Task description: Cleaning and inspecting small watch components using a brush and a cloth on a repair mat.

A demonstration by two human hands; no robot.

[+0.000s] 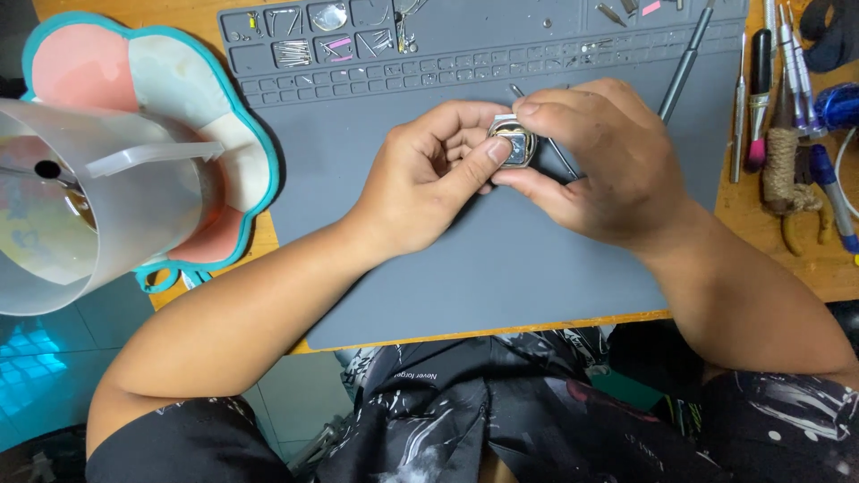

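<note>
Both hands met over the middle of the grey work mat (501, 268). The left hand (429, 183) was closed around a small silver watch case (513, 145), its thumb pressed along the near edge, while the right hand (604, 161) pinched the case from above and the far side with thumb and forefinger. A thin metal tool (559, 156) ran under the right fingers, its tip showing just beyond the case; whether it touched the case could not be told.

To do this step well, it seemed wise that the left hand keep the case steady and low over the mat, so anything that slipped would land on it, and that the right hand press gently and squarely, not at a slant.

Counted, there was one watch case, one mat with many small compartments along its far edge, one long metal rod (684, 63) lying slantwise beyond the right hand, and one flower-shaped tray (255, 143) with a teal rim at the left. Roughly eight slim hand tools (759, 98) lay at the right on the wooden table (787, 259), some overlapping.
</note>
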